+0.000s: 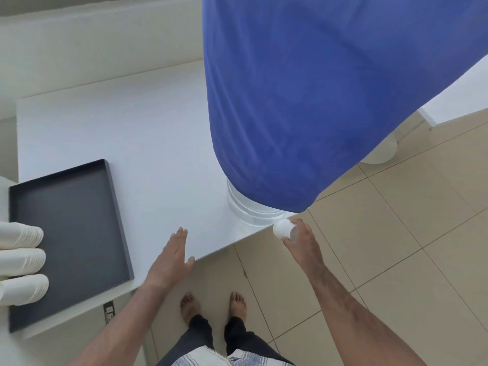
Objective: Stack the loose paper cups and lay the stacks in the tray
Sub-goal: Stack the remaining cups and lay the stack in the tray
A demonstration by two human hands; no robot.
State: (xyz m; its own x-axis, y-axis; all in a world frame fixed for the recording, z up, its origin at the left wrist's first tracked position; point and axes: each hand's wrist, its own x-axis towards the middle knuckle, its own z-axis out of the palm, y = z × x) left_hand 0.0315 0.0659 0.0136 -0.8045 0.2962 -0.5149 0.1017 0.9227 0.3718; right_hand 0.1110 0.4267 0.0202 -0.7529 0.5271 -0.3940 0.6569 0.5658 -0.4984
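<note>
A: Head view, w/ the right hand (303, 240) at abt 4 o'clock of centre, gripping 1 white paper cup (285, 228) on its side, thumb and fingers round it, just off the table corner.

B: And the left hand (173, 256)?

A: Fingers straight, flat, holding nothing, over the white table (132, 133) edge at 6 o'clock. Can't tell if it touches.

B: Tray?

A: Dark grey tray (120, 220) at 8 o'clock on the table. 3 stacks of white cups (22, 262) lie on their sides at its 9 o'clock edge, side by side, partly cut off by the frame.

B: Big blue thing?

A: Blue cloth (317, 101) from 12 to 3 o'clock, draped over a clear container (250, 210) at the table corner, just beside the held cup. Bare feet (214, 307) on beige tile floor (396, 247) at 6 o'clock.
</note>
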